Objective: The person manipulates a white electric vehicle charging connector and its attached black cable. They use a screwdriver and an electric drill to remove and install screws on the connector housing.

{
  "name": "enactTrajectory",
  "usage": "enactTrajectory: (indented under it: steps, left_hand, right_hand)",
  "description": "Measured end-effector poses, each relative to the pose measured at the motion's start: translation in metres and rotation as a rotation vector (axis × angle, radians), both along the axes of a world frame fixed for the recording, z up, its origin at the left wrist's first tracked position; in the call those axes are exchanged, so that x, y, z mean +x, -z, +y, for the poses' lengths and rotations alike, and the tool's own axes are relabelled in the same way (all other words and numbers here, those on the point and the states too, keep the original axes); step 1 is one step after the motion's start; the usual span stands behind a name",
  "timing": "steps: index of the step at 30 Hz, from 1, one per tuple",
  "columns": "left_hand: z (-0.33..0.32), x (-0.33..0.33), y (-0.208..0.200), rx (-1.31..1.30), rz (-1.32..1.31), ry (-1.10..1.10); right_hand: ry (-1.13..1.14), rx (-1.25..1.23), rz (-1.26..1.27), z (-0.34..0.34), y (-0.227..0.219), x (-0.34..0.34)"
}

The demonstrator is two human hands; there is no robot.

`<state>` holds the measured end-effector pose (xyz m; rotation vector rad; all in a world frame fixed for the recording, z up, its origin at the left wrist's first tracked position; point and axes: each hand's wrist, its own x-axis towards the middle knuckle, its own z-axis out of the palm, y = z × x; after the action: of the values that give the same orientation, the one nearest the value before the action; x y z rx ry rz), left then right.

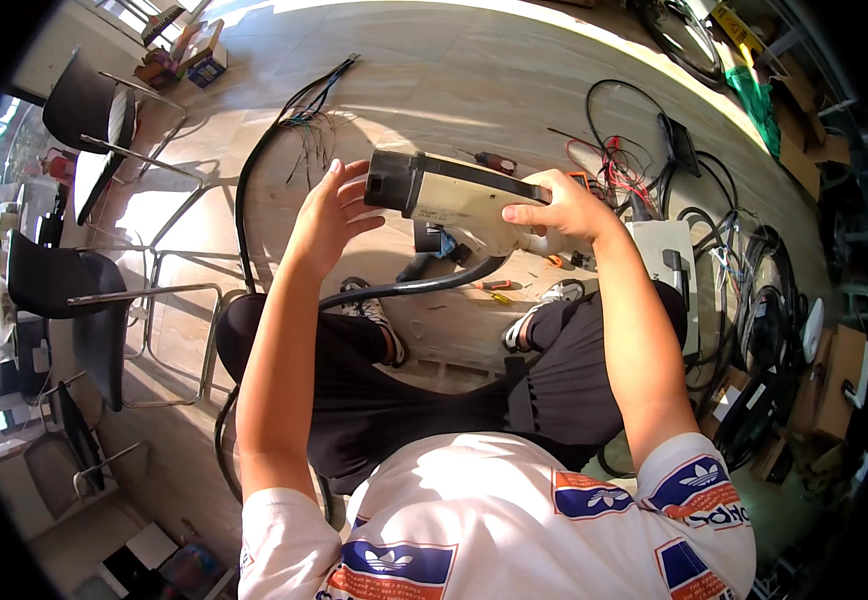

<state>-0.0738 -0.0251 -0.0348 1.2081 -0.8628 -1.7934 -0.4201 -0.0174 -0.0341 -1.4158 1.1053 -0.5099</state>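
My right hand (566,208) is closed round the rear end of a beige and black charging connector (464,205), held level above the floor between my knees. Its thick black cable (409,289) hangs beneath and runs left across my leg. At the connector's black front end is my left hand (326,222), fingers spread and not wrapped round it; whether the fingertips touch it I cannot tell. Below, partly hidden by the connector, lies a blue and black power tool (436,246). A red and black screwdriver (495,161) lies just beyond.
Black chairs (104,290) with metal frames stand at the left. A thick cable with stripped wire ends (319,110) lies ahead. To the right are a white box (662,245), red and black test leads (619,170), coiled black cables (769,300) and cardboard boxes (844,380).
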Motion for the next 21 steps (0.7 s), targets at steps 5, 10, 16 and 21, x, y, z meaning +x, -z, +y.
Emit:
enactTrajectory:
  steps: [5, 10, 16, 21]
  left_hand:
    - [0.015, -0.018, -0.011, -0.196, -0.097, 0.079]
    - [0.024, -0.021, -0.011, -0.291, -0.086, 0.182]
    - [0.076, -0.055, -0.018, -0.434, 0.020, 0.155]
    - [0.100, -0.057, -0.017, -0.518, -0.149, 0.192]
  right_hand:
    - [-0.074, -0.066, 0.120, -0.003, 0.001, -0.003]
    - [-0.006, -0.100, 0.174, -0.009, 0.027, -0.013]
    - [0.194, -0.168, 0.052, -0.010, 0.024, -0.008]
    - [0.230, -0.271, 0.046, -0.007, 0.022, -0.004]
